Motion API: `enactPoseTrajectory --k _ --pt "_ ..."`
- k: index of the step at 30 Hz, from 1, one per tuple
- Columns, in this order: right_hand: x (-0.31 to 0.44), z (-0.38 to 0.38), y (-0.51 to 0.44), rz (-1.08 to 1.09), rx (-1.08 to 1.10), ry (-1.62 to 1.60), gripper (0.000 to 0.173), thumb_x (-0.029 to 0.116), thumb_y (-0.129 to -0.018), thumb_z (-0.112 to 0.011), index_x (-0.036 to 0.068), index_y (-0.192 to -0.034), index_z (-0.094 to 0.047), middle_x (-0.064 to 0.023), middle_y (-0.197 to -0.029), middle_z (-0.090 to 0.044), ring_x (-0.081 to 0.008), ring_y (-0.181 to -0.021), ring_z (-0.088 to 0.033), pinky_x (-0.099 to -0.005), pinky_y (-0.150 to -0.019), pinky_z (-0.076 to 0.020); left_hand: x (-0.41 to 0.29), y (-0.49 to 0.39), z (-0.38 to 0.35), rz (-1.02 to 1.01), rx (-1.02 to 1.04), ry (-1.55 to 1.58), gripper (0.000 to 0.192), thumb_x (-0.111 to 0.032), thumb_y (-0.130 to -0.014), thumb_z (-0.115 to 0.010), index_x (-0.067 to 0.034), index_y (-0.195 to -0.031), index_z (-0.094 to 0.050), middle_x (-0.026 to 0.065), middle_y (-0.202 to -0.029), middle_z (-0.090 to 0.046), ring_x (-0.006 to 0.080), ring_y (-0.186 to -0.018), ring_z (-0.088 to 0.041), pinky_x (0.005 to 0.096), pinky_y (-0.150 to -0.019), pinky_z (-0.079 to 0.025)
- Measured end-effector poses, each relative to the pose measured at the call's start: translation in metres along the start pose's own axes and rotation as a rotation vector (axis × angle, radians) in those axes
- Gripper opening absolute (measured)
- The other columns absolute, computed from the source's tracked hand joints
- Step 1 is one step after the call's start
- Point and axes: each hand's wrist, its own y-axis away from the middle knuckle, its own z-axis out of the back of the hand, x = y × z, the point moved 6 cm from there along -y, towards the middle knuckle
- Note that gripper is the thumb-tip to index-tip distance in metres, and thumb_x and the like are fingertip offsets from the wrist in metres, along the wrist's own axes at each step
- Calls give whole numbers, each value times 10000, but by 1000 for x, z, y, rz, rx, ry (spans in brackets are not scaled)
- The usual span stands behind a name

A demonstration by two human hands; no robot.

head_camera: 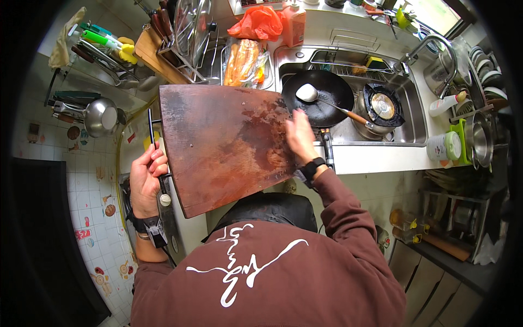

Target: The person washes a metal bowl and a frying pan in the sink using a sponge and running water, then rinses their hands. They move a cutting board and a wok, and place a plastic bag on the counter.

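A large dark wooden cutting board (229, 143) is tilted up in front of me, its brown surface patchy and wet-looking. My left hand (149, 175) grips the black metal handle (151, 131) on the board's left edge. At the board's right edge is my right hand (301, 137), slightly blurred, with its fingers extended; whether it touches the board I cannot tell. Just beyond it, a black wok (335, 88) rests over the sink, with a metal ladle (307, 93) lying in it. The ladle's wooden handle reaches right, over a metal pot (369, 122).
The steel sink (416, 122) has a curved faucet (449, 53) at its right. Behind the board stand bagged bread (242, 61), a pink bottle (293, 25) and a knife rack (173, 51). Utensils and a small pan (101, 116) hang at left. A green-lidded tub (443, 146) stands near the counter's right edge.
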Motion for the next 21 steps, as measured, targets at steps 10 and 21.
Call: enactPoseTrajectory --k 10,21 --pt "25 -92 -55 157 536 -33 787 549 -916 -429 9 -1454 -234 -210 -1524 -186 -343 -1424 -141 -411 -1147 -155 4 4 -11 39 8 97 146 -123 -986 -460 9 -1023 -509 -8 -696 -389 52 -513 -286 179 -407 -238" --pt "40 -29 128 413 557 -182 706 452 -971 -374 9 -1477 -157 -212 -1537 -127 -330 -1439 -86 -425 -1157 -65 2 -1 -14 95 56 181 167 -133 -996 -443 8 -1055 -509 -9 -719 -390 60 -534 -294 188 -414 -248"
